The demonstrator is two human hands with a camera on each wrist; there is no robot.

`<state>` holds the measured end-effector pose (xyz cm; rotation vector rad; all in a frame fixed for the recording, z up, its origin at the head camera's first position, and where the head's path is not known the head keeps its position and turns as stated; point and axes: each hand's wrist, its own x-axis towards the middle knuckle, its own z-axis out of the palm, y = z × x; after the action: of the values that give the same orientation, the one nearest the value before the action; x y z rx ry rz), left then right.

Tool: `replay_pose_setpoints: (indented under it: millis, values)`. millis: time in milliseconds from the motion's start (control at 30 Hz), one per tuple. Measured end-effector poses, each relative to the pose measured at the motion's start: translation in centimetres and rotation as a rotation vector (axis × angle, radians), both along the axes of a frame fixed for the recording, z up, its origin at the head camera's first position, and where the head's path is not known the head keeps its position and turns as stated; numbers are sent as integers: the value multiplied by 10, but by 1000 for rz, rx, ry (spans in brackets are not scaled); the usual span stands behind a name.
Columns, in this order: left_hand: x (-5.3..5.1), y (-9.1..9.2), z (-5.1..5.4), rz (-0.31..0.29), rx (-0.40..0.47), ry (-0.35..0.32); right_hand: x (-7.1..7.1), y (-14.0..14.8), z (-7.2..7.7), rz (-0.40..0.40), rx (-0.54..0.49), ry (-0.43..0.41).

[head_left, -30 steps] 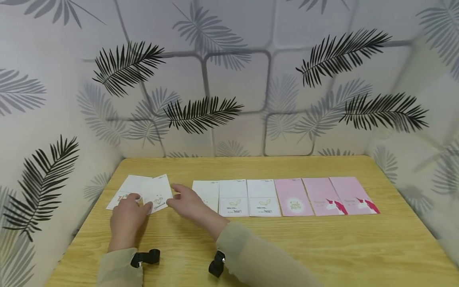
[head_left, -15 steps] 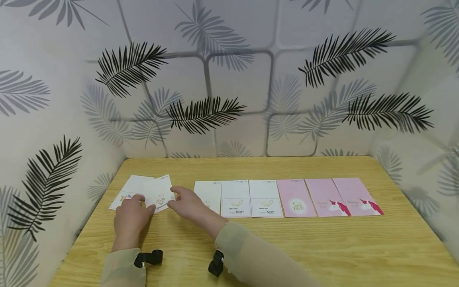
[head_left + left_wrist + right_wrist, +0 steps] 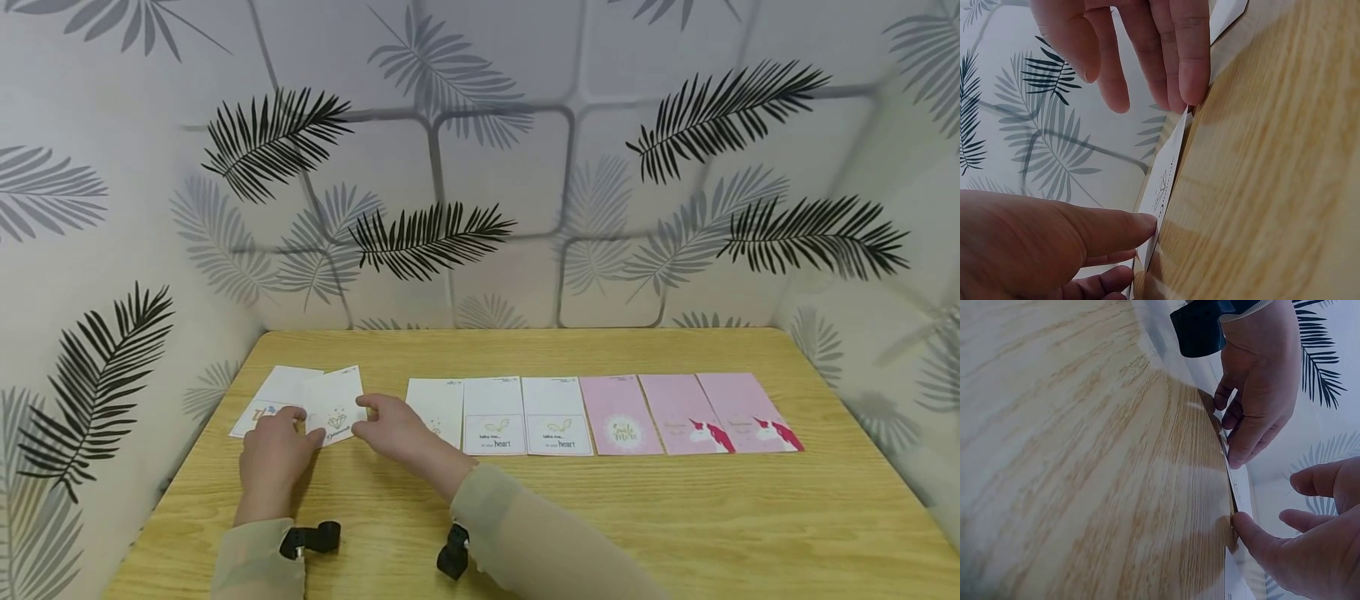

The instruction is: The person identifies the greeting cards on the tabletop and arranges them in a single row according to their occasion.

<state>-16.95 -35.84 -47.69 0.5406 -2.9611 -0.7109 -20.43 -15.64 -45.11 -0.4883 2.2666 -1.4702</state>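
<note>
A white card with a gold diamond drawing (image 3: 335,402) lies slightly tilted at the left of the table, overlapping another white card (image 3: 281,385) with a coloured print. My left hand (image 3: 272,454) rests low on the pair; its thumb presses the diamond card near its lower left corner, and its fingers lie over the other card. At the opposite side, my right hand (image 3: 393,429) touches the diamond card's right edge with thumb and forefinger. The right wrist view shows that card (image 3: 1241,487) nearly edge-on, the right thumb (image 3: 1254,537) at its edge and the other fingers spread.
Rightward runs a row of cards: a cream one (image 3: 432,396), two white "heart" cards (image 3: 491,396) (image 3: 550,396), a pink "Smile" card (image 3: 609,396) and two pink unicorn cards (image 3: 667,400) (image 3: 727,396). Leaf-patterned walls (image 3: 510,275) enclose the wooden table (image 3: 600,517) behind and at the sides.
The diamond card has shifted slightly right between my hands, and its tilt has barely changed. Both hands keep their contact. The whole view has drifted a little to the right.
</note>
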Motion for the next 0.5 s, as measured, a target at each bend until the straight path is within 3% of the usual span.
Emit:
replay_pose_setpoints:
  millis: [267, 500]
  values:
    - [0, 0, 0, 0, 8, -3, 1, -1, -1, -45, -84, -50]
    - [0, -1, 0, -3, 7, 0, -4, -2, -9, -71, -290, -168]
